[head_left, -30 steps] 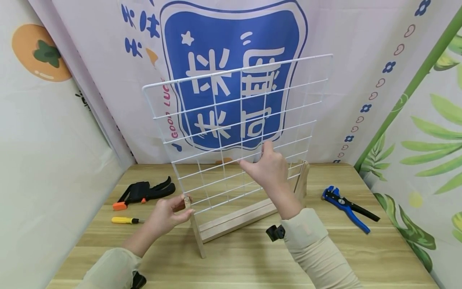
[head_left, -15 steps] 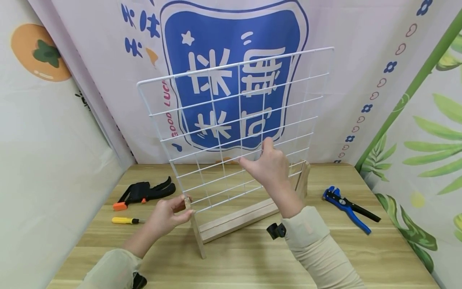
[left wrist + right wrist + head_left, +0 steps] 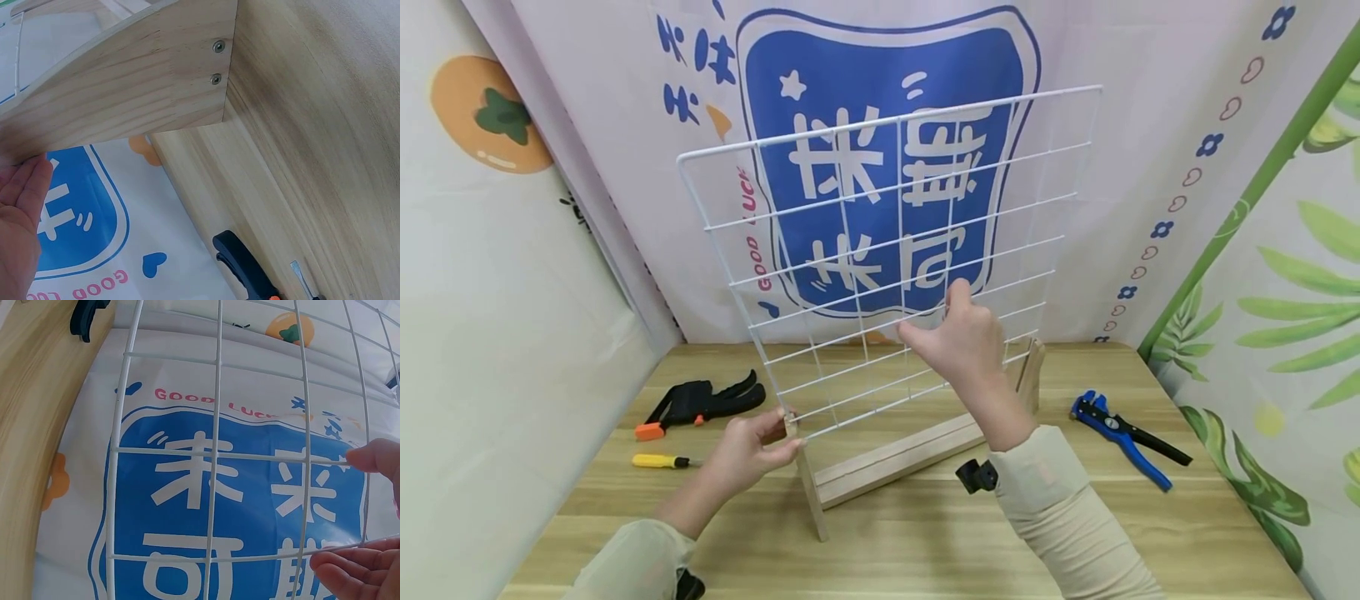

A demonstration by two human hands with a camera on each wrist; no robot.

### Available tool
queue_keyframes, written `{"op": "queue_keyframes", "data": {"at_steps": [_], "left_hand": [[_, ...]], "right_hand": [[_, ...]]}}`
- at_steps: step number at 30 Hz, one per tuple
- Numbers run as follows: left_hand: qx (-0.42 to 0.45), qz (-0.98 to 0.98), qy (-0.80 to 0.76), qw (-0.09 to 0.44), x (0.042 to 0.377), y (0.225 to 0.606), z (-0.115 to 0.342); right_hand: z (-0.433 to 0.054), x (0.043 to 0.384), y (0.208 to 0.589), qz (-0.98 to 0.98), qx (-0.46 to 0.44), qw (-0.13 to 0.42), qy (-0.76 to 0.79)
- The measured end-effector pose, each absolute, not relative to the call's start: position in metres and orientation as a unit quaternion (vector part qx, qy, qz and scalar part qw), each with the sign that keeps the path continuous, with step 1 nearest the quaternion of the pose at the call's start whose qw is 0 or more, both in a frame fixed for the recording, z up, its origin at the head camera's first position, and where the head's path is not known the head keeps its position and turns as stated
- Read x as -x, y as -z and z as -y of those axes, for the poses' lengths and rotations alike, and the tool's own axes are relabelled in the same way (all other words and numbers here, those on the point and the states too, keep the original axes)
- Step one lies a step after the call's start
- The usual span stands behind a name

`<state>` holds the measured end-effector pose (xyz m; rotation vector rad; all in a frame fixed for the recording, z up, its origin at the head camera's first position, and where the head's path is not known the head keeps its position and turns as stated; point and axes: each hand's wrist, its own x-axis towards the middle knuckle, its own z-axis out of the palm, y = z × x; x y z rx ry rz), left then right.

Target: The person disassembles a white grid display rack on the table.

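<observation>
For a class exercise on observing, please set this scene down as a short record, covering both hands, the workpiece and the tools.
Left hand: holds the left side panel near its top
Right hand: holds the wire grid
Wire grid: white, roughly upright, above the wooden base rail
Left side panel: wooden, two screw heads showing
Tools on the left: black clamp, yellow-handled screwdriver
Tools on the right: blue-and-black pliers

A white rectangular wire grid [image 3: 902, 237] rises above a pale wooden stand [image 3: 902, 457], whose side panels [image 3: 156, 87] sit at the grid's seven and four o'clock.
</observation>
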<state>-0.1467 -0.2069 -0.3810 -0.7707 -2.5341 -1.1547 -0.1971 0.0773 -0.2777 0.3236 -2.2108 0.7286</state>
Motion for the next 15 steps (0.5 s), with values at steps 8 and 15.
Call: {"op": "queue_keyframes", "data": {"at_steps": [8, 15], "left_hand": [[0.269, 0.867, 0.399, 0.133, 0.1494, 0.3839, 0.2082], [0.274, 0.861, 0.406, 0.132, 0.1475, 0.3813, 0.2067]], "right_hand": [[-0.0763, 0.1966, 0.274, 0.865, -0.136, 0.395, -0.279], [-0.0763, 0.1975, 0.2711, 0.86, -0.145, 0.408, -0.27]]}}
